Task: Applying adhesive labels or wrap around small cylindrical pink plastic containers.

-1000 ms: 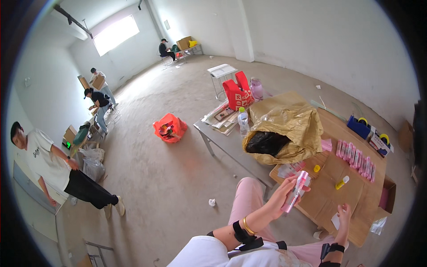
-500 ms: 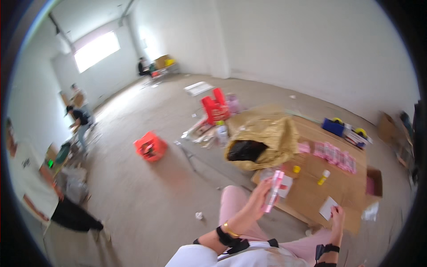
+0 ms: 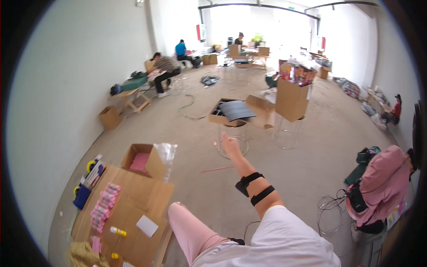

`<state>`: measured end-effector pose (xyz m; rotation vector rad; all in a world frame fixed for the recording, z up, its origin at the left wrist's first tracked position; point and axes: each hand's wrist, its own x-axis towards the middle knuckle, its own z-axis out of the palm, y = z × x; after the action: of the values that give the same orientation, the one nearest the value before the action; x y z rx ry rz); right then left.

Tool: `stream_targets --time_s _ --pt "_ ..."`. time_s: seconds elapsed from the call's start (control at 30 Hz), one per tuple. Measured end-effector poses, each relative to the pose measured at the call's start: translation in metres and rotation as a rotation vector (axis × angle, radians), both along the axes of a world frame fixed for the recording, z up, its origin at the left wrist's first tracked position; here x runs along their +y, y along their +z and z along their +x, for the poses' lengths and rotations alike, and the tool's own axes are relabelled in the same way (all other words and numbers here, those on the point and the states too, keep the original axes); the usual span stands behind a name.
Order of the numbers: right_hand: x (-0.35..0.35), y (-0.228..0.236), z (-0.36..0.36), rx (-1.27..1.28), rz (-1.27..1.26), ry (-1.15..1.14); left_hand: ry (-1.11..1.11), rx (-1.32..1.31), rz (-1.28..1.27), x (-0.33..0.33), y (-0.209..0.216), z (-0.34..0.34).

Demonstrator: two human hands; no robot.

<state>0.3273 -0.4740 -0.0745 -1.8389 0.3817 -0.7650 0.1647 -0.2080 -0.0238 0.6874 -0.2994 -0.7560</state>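
My right arm stretches away from the table, and my right hand [image 3: 231, 146] hangs in the air in front of an open carton [image 3: 216, 119] on a wire-legged stool. One finger sticks out and no object shows in the hand; the other fingers are blurred. Dark grey flat sheets [image 3: 237, 110] lie over the carton's top, apart from my hand. My left hand is out of view. On the cardboard-covered table [image 3: 133, 196] lie a white card [image 3: 147, 226], a glue stick [image 3: 118, 231], its yellow cap [image 3: 114, 256] and a row of pink packets [image 3: 106, 207].
A carton with pink contents [image 3: 140, 162] stands beside the table. Tape dispensers [image 3: 82, 196] sit at its far edge. A tall carton [image 3: 291, 100] rests on another stool. A pink jacket [image 3: 384, 182] hangs at right, near cables [image 3: 331, 216]. Several people work farther back.
My view has swung right, from the table to the room behind it. The white card left my right hand and lies on the table. My left hand, which held a pink packet, has left view.
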Motion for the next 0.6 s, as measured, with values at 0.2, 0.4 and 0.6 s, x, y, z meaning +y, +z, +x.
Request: stream_targets --time_s 0.2,0.4,0.6 --pt "-0.193 0.007 -0.051 -0.126 -0.069 -0.415 -0.008 -0.005 -0.027 0.016 0.008 0.015" --pt "-0.21 0.03 -0.083 -0.07 0.066 -0.409 0.163 0.041 -0.028 0.068 -0.005 0.037" --pt "-0.189 0.026 -0.061 -0.147 0.208 -0.351 0.33 0.111 -0.048 0.119 -0.029 0.064"
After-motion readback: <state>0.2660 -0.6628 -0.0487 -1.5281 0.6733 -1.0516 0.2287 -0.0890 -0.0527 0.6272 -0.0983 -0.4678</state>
